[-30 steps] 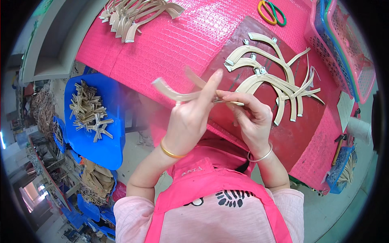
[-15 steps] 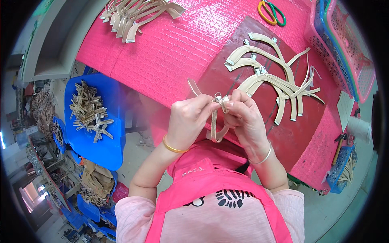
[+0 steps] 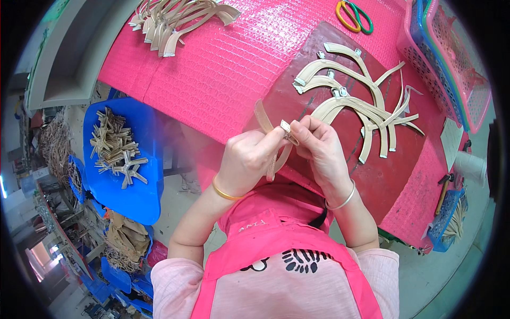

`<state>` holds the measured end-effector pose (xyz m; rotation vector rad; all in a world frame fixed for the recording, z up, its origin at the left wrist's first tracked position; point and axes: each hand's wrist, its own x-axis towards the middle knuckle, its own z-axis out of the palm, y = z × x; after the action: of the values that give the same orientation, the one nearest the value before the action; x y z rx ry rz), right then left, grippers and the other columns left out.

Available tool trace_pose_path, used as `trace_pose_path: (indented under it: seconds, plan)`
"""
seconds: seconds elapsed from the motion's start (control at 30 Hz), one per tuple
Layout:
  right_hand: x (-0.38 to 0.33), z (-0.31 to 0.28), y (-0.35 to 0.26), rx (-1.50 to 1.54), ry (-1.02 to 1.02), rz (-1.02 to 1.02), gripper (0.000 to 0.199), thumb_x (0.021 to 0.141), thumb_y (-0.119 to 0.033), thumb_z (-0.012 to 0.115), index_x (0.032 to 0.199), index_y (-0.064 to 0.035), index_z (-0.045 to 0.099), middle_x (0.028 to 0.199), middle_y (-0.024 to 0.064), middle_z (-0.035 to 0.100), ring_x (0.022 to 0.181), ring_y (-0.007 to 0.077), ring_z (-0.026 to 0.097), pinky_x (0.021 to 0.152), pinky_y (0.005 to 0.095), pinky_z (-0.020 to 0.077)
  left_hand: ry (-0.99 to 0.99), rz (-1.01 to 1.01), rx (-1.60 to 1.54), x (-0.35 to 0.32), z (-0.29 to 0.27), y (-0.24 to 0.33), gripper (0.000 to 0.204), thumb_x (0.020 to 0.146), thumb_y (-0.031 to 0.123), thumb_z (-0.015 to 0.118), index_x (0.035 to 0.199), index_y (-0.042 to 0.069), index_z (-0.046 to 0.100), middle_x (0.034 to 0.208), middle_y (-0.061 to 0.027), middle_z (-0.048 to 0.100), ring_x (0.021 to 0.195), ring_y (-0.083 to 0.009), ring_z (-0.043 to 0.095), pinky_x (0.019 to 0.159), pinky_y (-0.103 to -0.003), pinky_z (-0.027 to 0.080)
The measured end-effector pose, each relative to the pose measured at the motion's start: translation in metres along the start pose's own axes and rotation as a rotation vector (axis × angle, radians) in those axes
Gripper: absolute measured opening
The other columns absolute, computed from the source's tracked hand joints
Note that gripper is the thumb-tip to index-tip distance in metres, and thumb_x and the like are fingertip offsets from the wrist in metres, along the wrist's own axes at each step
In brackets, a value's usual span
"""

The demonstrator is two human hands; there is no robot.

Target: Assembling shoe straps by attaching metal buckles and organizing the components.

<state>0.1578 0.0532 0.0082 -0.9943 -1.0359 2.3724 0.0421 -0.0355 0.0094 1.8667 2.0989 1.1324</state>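
Left hand (image 3: 247,157) and right hand (image 3: 320,151) meet, each pinching one flat beige strap (image 3: 283,157), whose bent lengths curve above and below the grip. Right of the grip, arched straps (image 3: 348,101) with shiny metal buckles (image 3: 340,92) lie on smooth dark-red sheeting (image 3: 393,186).

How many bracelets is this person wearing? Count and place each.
2: a gold bracelet on the wrist of the left hand, a silvery bracelet on the wrist of the right hand. No others show.
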Motion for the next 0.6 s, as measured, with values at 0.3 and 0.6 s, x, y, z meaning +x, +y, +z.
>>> trace_pose_path:
  seconds: [0.3, 0.6]
  plan:
    - [0.057, 0.012, -0.020, -0.456, -0.181, -0.062, 0.013, 0.074, -0.012, 0.061, 0.068, -0.0022, 0.055, 0.060, -0.0026, 0.050, 0.055, 0.0034, 0.044, 0.048, 0.0183, 0.0323, -0.006, 0.074, 0.009, 0.003, -0.003, -0.013, 0.012, 0.069, 0.013, 0.062, 0.074, 0.007, 0.053, 0.048, -0.0064, 0.044, 0.044, -0.0208, 0.049, 0.040, -0.033, 0.038]
    - [0.105, 0.042, -0.016, -0.398, -0.168, -0.090, 0.019, 0.076, -0.018, 0.062, 0.071, 0.0008, 0.060, 0.060, -0.0005, 0.054, 0.055, 0.0049, 0.045, 0.051, 0.0204, 0.0375, 0.091, -0.204, 0.287, 0.022, -0.025, -0.040, 0.011, 0.070, 0.013, 0.059, 0.080, 0.015, 0.061, 0.074, -0.0083, 0.046, 0.066, -0.0244, 0.049, 0.058, -0.036, 0.039]
